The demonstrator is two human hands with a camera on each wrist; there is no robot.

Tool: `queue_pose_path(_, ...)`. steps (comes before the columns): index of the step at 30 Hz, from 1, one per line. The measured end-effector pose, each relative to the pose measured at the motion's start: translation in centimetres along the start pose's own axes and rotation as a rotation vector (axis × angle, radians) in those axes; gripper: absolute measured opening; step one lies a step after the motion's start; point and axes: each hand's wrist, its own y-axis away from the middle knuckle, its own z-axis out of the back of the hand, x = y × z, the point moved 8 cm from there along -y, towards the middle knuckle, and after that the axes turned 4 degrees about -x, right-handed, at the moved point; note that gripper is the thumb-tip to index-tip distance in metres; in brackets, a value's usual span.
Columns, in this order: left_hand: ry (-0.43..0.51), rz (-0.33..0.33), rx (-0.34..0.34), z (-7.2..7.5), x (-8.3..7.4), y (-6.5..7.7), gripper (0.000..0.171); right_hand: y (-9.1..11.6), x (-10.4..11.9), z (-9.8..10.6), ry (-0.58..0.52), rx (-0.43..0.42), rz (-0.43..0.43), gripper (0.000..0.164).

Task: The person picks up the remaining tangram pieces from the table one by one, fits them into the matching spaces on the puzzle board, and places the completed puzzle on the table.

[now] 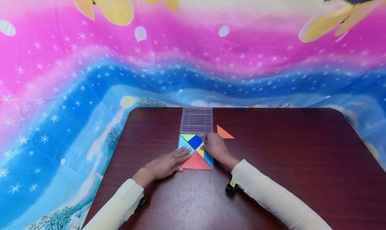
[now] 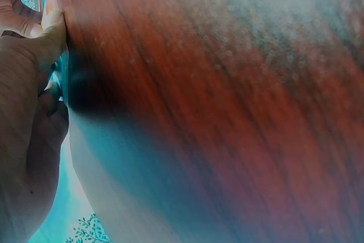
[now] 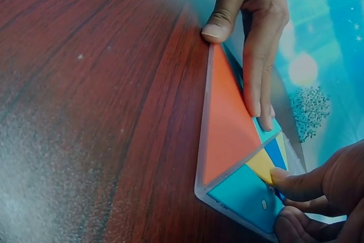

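A tangram set lies in a clear plastic case (image 1: 197,170) at the middle of the table. Inside are a red large triangle (image 1: 196,162), a light blue triangle (image 1: 183,143), a blue square (image 1: 195,141), a light green triangle (image 1: 187,136), a teal piece (image 1: 208,159) and a yellow triangle (image 1: 200,150). My left hand (image 1: 167,163) rests with extended fingers on the light blue and red pieces, thumb at the case's front corner. Curled at the case's right side, my right hand (image 1: 215,145) pinches the yellow triangle's edge; its fingertips partly hide that piece.
The case's see-through gridded lid (image 1: 197,120) lies folded back towards the table's far edge. An orange triangle (image 1: 224,132) lies loose on the dark wooden table (image 1: 286,156), right of the case. Behind hangs a colourful printed cloth (image 1: 193,55).
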Motion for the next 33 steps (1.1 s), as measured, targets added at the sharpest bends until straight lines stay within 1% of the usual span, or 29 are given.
queue_pose_path(5,-0.002,-0.004,0.001,0.04,-0.06,0.02,0.066,0.1,0.07,-0.01,0.001,-0.028,0.012,0.018)
queue_pose_path(11,0.003,-0.003,0.001,-0.05,-0.03,0.04,0.066,0.23,0.07,-0.01,0.003,-0.052,0.005,0.02)
queue_pose_path(16,0.002,0.0,0.002,-0.07,0.02,0.02,0.066,0.14,0.07,-0.08,0.004,-0.054,0.002,0.021)
queue_pose_path(21,-0.009,-0.007,0.001,-0.05,0.04,0.05,0.065,0.01,0.01,-0.07,-0.001,-0.038,-0.01,0.022)
queue_pose_path(27,-0.012,-0.014,0.003,-0.13,0.04,0.05,0.065,-0.18,-0.02,-0.17,-0.008,0.008,-0.028,0.022)
queue_pose_path(33,-0.015,-0.016,0.001,-0.06,-0.06,0.09,0.065,-0.46,-0.22,-0.04,-0.035,0.038,-0.049,0.016)
